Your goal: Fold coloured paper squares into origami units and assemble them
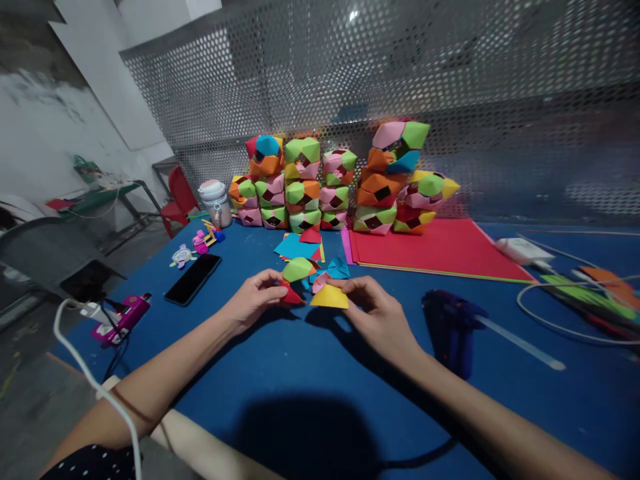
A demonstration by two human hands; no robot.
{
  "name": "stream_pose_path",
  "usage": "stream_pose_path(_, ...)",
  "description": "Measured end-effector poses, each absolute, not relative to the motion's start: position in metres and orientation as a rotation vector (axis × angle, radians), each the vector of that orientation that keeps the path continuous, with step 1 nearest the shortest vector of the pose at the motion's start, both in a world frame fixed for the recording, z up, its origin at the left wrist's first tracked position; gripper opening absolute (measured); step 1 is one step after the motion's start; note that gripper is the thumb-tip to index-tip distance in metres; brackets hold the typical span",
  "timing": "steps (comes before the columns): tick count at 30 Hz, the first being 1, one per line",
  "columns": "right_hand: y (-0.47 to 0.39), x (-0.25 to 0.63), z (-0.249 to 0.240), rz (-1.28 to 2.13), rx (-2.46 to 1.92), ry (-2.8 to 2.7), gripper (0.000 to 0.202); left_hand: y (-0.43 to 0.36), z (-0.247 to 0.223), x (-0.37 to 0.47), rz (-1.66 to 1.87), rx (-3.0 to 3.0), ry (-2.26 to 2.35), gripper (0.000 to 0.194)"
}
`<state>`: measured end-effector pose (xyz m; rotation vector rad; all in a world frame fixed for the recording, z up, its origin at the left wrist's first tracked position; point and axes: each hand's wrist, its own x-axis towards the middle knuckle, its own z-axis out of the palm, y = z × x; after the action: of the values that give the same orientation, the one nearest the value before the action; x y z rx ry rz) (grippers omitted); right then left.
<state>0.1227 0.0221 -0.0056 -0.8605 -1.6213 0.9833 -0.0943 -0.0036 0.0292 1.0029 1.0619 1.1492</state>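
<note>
nearest, a white cable point(95, 380) curves past the left forearm, and a dark round shadow lies on the blue bench point(280, 373). farther in, the two hands are apart over the middle of the bench. the left hand point(253, 298) pinches a red folded piece point(291, 293) between thumb and fingers, with a green folded piece point(297, 269) just above it; the right hand point(380, 320) pinches a yellow folded piece point(330, 297), a pink bit point(321, 283) showing behind it (whether these pieces are joined, i cannot tell). right of the right hand lies a dark blue glue gun point(455, 327) with a pale stick point(525, 345) poking out. on the left are a magenta power strip point(121, 320) and a black phone point(193, 280). just beyond the hands come blue folded paper point(339, 268) and small loose sheets point(299, 248); to their right, a pile of large red sheets point(440, 250). behind stand stacked paper balls point(303, 193) of many colours, a lidded bottle point(215, 202) to their left, and at the back a perforated metal screen point(310, 73).
</note>
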Motion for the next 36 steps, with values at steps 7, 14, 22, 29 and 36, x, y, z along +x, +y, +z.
stream_pose_path(7,0.020,0.121,0.002,1.203,-0.774,-1.349,0.017,-0.005,0.027,-0.093,1.209,1.238,1.037,0.019)
stream_pose_path(14,0.024,0.117,0.001,1.499,-0.674,-1.091,0.024,-0.004,0.023,-0.095,1.212,1.242,0.985,0.017)
stream_pose_path(22,0.020,0.118,0.010,1.607,-0.589,-1.124,0.035,-0.004,0.016,-0.095,1.215,1.150,0.870,0.038)
stream_pose_path(29,0.020,0.121,0.007,1.497,-0.530,-1.287,0.028,-0.005,0.015,-0.096,1.179,1.197,0.832,0.070)
stream_pose_path(36,0.014,0.117,0.007,1.417,-0.510,-1.391,0.017,-0.009,0.012,-0.093,1.047,1.229,0.789,0.072)
